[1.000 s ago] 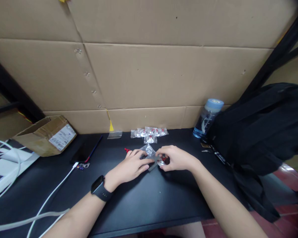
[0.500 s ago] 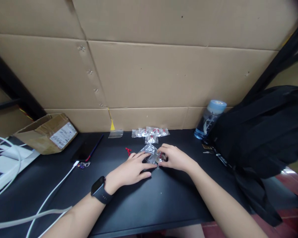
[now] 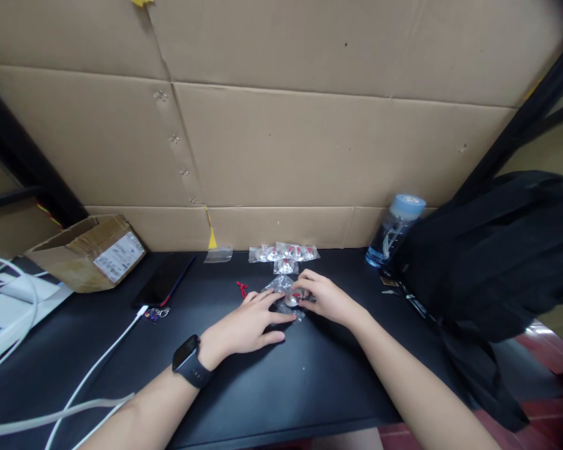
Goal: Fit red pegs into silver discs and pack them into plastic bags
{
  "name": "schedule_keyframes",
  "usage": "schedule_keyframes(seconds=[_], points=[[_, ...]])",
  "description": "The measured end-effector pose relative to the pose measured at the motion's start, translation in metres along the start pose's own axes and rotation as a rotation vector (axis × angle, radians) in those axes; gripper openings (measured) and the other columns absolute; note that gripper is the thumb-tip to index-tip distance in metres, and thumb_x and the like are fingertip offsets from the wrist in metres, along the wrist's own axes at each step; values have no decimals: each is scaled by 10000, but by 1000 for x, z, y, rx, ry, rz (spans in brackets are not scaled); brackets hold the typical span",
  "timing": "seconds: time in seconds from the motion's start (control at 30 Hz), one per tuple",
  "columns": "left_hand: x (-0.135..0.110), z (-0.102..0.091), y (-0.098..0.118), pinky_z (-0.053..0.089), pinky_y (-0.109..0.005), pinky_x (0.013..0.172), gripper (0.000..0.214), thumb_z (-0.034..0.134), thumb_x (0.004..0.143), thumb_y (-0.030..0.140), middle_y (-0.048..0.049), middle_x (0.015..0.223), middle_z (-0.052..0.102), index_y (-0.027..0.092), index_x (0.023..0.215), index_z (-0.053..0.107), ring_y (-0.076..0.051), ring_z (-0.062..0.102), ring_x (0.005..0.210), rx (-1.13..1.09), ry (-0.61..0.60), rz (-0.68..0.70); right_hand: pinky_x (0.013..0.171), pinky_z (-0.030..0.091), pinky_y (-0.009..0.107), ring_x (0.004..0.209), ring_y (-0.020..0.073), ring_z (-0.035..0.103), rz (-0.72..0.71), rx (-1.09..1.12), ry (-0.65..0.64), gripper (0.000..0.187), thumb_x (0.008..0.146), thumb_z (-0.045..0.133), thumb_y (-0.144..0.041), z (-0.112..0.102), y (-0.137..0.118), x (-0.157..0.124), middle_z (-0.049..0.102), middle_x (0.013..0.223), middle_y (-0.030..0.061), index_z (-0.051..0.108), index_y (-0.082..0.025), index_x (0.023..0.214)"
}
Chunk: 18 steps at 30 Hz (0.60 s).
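Observation:
My right hand (image 3: 332,301) is closed on the edge of a small round silvery item with red on it (image 3: 293,297), pinched between thumb and fingers. The item lies on or in a clear plastic bag (image 3: 281,284); I cannot tell which. My left hand (image 3: 248,324), with a black smartwatch on its wrist, lies with fingers spread, the fingertips resting on the bag's left part. Just behind the hands is a single bagged silvery item (image 3: 286,266). Beyond it, a row of similar bagged silvery pieces (image 3: 271,253) runs along the cardboard. A red cord (image 3: 242,289) lies left of the bag.
A phone (image 3: 162,282), a keyring, white cables (image 3: 104,356) and an open cardboard box (image 3: 82,256) are on the left. To the right stand a blue-lidded water bottle (image 3: 395,231) and a black backpack (image 3: 492,250). A cardboard wall (image 3: 281,144) closes the back.
My right hand has moved slightly left with the round silvery item, which now lies over the plastic bag, nearer my left fingertips. My left hand has stayed nearly still.

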<state>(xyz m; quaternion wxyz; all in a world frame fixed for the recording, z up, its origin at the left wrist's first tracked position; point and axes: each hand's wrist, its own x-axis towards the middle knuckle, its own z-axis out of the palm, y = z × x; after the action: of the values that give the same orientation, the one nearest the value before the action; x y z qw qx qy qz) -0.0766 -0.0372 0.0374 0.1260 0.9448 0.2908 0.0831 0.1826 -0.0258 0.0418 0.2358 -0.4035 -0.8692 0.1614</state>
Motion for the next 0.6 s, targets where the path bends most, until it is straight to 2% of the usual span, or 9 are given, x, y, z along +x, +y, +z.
schedule_keyframes(seconds=[0.13,0.3,0.47,0.6], points=[[0,0,1,346,-587,1123,519,678,914,430,-57,1636,333,463,1417,554,-395,358,1460,-7,4,2,832,504,294,989,192,630,18,-137,92,278,874,731,-199,9,2,3,628,1130,38,671,-276,1134],[0,-3,3,305,-609,1144,548,703,896,445,-70,1653,296,454,1423,551,-402,309,1486,-6,-23,5,862,485,335,1003,219,601,28,-232,154,257,885,738,-255,22,6,10,650,1128,55,672,-263,1133],[0,-8,5,279,-639,1149,522,691,902,459,-82,1659,284,451,1409,567,-413,250,1513,-37,-58,-8,801,452,354,958,241,584,86,-364,160,150,938,672,-289,37,5,19,670,1096,78,682,-250,1083],[0,-10,4,280,-631,1148,454,710,883,468,-81,1628,355,430,1330,640,-407,286,1500,-55,-66,-36,796,440,357,958,245,577,99,-407,134,89,955,633,-248,41,2,22,677,1075,81,675,-232,1032]])
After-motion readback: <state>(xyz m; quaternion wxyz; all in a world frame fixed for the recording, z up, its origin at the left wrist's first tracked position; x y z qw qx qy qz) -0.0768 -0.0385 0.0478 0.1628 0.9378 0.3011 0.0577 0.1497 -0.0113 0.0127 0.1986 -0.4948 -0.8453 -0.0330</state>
